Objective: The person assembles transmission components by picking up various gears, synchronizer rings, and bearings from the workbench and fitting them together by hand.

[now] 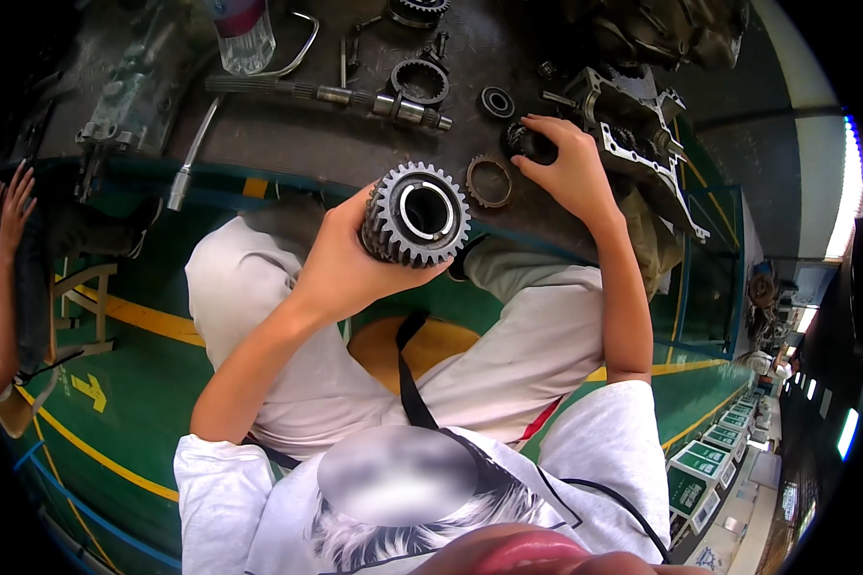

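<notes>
My left hand point(340, 259) wraps round a thick steel gear point(385, 222), lifted over my lap at the table's near edge, its toothed end and round bore turned up. My right hand point(575, 172) is over the tabletop at the right, thumb and fingers closed round a small dark toothed gear point(514, 140), partly covered by the fingers. Just left of that hand a thin brownish toothed ring point(473, 187) lies flat near the table edge. A ball bearing point(489, 102) sits behind the small gear.
A long splined shaft point(336, 95) crosses the table, beside a toothed steel ring point(420, 98). Further left are a socket wrench point(195, 151), a plastic bottle point(249, 48) and a metal housing point(129, 110). An open casing point(628, 144) stands right. Another person's hand point(15, 203) shows far left.
</notes>
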### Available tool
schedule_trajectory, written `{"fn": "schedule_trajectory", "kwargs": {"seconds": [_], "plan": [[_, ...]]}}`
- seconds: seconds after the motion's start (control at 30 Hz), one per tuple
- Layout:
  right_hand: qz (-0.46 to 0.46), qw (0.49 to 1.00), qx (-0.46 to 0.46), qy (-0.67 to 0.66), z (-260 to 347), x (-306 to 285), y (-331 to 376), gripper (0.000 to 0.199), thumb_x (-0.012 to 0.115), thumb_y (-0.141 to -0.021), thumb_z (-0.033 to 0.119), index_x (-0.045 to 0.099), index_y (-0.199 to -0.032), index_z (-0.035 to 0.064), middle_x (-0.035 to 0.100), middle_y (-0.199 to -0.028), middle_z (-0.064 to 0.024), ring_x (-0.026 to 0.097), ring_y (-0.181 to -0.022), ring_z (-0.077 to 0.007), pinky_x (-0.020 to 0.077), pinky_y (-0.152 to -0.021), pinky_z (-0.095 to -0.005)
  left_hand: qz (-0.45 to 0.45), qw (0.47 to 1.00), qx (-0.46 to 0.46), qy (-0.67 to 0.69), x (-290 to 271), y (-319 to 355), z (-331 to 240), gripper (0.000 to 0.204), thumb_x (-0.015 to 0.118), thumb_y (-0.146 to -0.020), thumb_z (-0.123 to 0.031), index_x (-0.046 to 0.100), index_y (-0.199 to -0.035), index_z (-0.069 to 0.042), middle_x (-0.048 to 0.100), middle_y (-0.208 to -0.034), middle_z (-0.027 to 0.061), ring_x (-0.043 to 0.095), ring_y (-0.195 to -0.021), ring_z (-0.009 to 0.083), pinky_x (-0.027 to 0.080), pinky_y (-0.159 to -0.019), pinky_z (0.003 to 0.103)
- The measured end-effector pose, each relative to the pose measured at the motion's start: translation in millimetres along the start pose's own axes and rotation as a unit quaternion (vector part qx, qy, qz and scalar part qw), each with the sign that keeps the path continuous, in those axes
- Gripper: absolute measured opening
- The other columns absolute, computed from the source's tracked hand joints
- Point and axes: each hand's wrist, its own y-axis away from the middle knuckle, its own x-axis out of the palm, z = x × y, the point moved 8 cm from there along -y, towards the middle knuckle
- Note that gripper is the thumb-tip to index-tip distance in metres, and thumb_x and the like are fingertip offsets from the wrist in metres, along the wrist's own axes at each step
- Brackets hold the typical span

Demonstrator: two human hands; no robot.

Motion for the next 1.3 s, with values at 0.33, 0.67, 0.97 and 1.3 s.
{"fn": "schedule_trajectory", "kwargs": {"seconds": [0.33, 0.67, 0.97, 1.3], "plan": [[0.032, 0.991, 0.126, -0.015, 3, -19, 18, 0.056, 0.077, -0.07, 0.018, 0.06, -0.121, 0.0007, 0.066, -0.111, -0.018, 0.06, -0.107, -0.0334, 0.0467, -0.094, -0.0384, -0.002, 0.999, 0.004, -0.033, -2, 3, -3, 0.054, 0.085, -0.067, -0.01, 0.061, -0.114, 0.0, 0.069, -0.104, 0.0061, 0.064, -0.096, 0.0112, 0.05, -0.089, 0.028], [0.078, 0.986, 0.148, -0.01, -10, -6, 34, 0.054, 0.08, -0.066, 0.017, 0.059, -0.114, 0.0013, 0.067, -0.106, -0.0183, 0.062, -0.101, -0.0355, 0.0488, -0.088, -0.0404, 0.001, 1.0, -0.014, -0.018, 2, 0, -1, 0.052, 0.085, -0.068, -0.01, 0.061, -0.113, -0.001, 0.069, -0.104, 0.0057, 0.063, -0.096, 0.011, 0.05, -0.089, 0.028], [0.091, 0.987, 0.13, -0.005, -13, 2, 33, 0.055, 0.08, -0.067, 0.019, 0.058, -0.114, 0.002, 0.066, -0.107, -0.018, 0.061, -0.101, -0.0354, 0.0485, -0.088, -0.0408, 0.005, 1.0, -0.027, 0.004, 2, 0, 3, 0.051, 0.085, -0.068, -0.01, 0.061, -0.113, 0.0, 0.068, -0.105, 0.0054, 0.063, -0.097, 0.0107, 0.049, -0.089, 0.028], [0.027, 0.971, 0.084, 0.22, -84, -20, -114, 0.036, 0.073, -0.077, 0.031, 0.067, -0.101, 0.0038, 0.069, -0.096, -0.0171, 0.065, -0.095, -0.0348, 0.0513, -0.081, -0.0447, -0.001, 1.0, -0.011, 0.024, -3, 1, -2, 0.053, 0.085, -0.069, -0.012, 0.061, -0.114, -0.001, 0.068, -0.106, 0.0053, 0.063, -0.097, 0.011, 0.049, -0.089, 0.028]]}}
